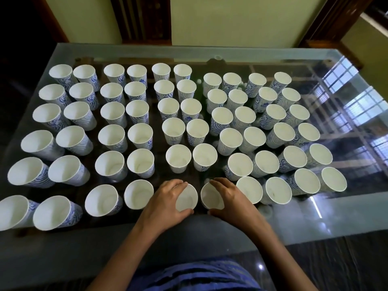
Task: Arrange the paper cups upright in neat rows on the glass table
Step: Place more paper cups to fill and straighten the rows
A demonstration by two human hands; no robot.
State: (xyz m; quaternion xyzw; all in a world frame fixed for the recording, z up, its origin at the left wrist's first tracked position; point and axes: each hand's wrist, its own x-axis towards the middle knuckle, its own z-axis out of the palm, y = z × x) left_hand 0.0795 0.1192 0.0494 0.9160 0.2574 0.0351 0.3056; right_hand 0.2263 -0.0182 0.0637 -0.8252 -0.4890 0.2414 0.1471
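Observation:
Several white paper cups with blue swirl print (138, 114) stand upright in rows across the glass table (315, 223). At the near edge my left hand (165, 202) curls round one upright cup (188, 199), fingers over its far rim and thumb at the near side. Beside it my right hand (233, 200) grips a second upright cup (211, 197) the same way. The two held cups stand close together in the front row, a narrow gap between them.
The cup rows fill the table's left and middle; the right block (279, 135) sits slightly skewed. Bare glass with window reflections (346, 97) lies at the right. A wooden chair back (142, 19) stands behind the far edge. My striped clothing (195, 276) is below.

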